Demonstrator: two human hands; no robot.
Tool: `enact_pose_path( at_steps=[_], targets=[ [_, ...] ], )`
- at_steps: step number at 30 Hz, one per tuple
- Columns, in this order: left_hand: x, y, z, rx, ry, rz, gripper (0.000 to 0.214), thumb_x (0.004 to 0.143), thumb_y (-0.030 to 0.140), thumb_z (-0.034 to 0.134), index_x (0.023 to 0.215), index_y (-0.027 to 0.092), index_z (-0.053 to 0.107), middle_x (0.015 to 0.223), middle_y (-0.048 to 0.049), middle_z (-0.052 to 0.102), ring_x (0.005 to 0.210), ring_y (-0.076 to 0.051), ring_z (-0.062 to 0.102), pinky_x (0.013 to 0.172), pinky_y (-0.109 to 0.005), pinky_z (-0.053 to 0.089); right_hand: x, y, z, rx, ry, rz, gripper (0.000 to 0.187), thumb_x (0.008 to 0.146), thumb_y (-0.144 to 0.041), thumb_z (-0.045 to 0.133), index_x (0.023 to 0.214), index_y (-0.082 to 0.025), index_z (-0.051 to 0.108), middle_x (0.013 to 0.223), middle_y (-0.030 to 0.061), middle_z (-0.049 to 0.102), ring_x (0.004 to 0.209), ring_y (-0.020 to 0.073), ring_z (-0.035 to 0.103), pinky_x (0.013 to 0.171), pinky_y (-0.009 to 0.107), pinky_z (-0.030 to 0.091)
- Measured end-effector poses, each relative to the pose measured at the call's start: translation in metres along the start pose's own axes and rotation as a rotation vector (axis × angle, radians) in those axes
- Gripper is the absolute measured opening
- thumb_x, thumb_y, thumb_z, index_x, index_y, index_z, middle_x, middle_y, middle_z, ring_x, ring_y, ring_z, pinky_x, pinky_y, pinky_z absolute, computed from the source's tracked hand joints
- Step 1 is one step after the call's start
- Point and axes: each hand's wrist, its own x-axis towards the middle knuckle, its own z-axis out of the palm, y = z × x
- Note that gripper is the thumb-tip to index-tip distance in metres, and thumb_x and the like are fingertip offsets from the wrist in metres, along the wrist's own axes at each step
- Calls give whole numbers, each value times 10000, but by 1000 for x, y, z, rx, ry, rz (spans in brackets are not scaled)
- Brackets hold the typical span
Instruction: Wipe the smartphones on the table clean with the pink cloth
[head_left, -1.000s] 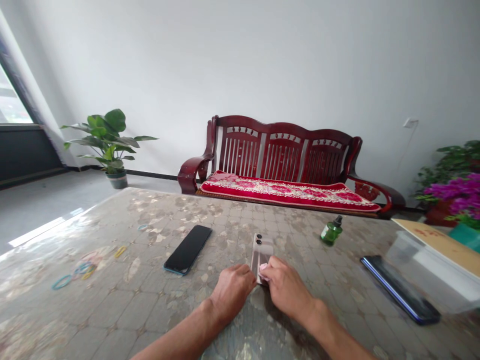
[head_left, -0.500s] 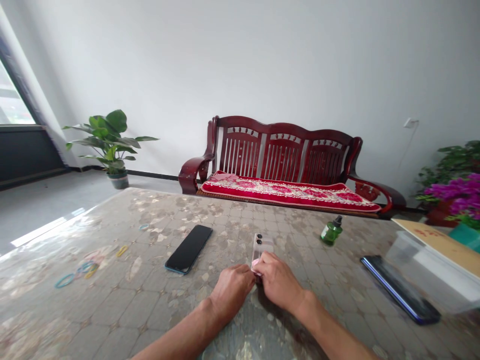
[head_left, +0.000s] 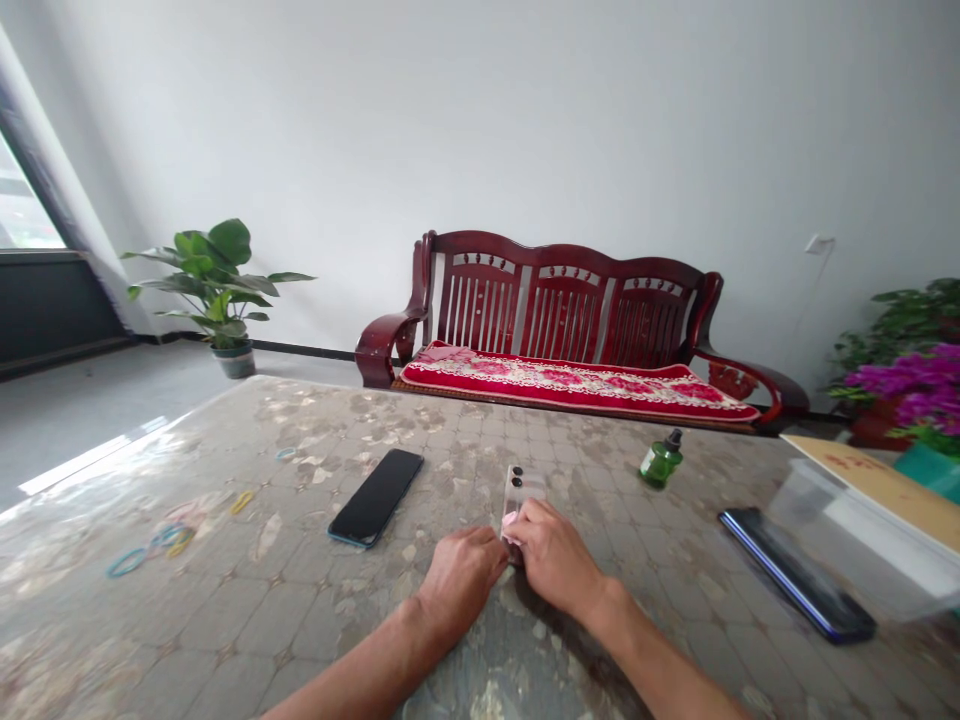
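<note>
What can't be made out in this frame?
Head view only:
The pale phone: near end hidden under the left hand and right hand.
The pink thing at the right fingers: too small to identify; grip hidden.
The clear box: cut off by the right edge.
The green bottle: label too small to read.

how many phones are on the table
3. Black phone left of the hands; silver phone, cameras up, held by left hand and right hand; blue-edged phone at right by the clear box.
</note>
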Motion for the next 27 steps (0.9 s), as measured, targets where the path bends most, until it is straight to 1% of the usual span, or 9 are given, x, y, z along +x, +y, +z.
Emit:
enact_pose_path(
  at_steps=[3,5,10,15,18,21,24,27],
  targets=[
    [1,-3,4,-13,-7,-9,193,960,201,532,840,186,683,860,-28,699,822,-166,649,736,-222,462,-16,1,-3,27,-10,-53,274,861,-22,457,819,-198,662,863,27,568,880,152,521,774,236,384],
    [1,-4,6,-31,-7,-13,212,963,217,531,820,187,684,850,-27,697,824,-164,650,736,-218,463,-22,2,-4,40,-9,-64,280,865,-14,446,828,-198,654,866,25,564,878,149,516,779,235,380],
    [0,-5,6,-80,10,-16,203,962,198,519,853,188,691,877,-32,702,847,-170,654,755,-224,470,-23,-1,-4,22,-11,-83,267,872,-21,438,832,-193,637,873,30,567,891,160,509,782,244,382],
    [-1,-4,5,-58,2,-1,235,980,224,505,825,186,678,862,-32,694,841,-172,652,727,-217,459,-33,4,-11,8,-28,-146,299,886,-40,400,921,-202,649,913,43,577,896,169,502,796,264,395],
    [0,-3,4,-26,-14,4,250,988,227,499,812,182,672,851,-31,687,835,-168,651,723,-212,453,-41,13,-16,2,-27,-125,319,907,-59,376,911,-212,656,895,40,570,882,164,505,797,264,392],
    [1,-3,4,-16,-10,4,264,993,236,493,802,177,666,846,-33,686,828,-169,651,722,-214,452,-44,19,-16,-3,-3,-79,320,922,-74,369,860,-210,653,862,35,559,855,156,508,776,257,388],
    [1,-3,6,-18,22,15,255,984,224,506,789,178,663,830,-27,681,811,-168,648,715,-215,455,-44,16,-12,-7,10,-74,310,921,-75,373,836,-204,642,854,33,554,852,154,511,771,254,386],
    [1,-4,11,-37,65,54,217,970,181,516,822,190,674,861,-22,683,819,-161,647,746,-215,465,-45,12,-10,3,17,-74,309,920,-70,370,858,-204,642,862,33,555,868,154,516,782,251,390]
  ],
)
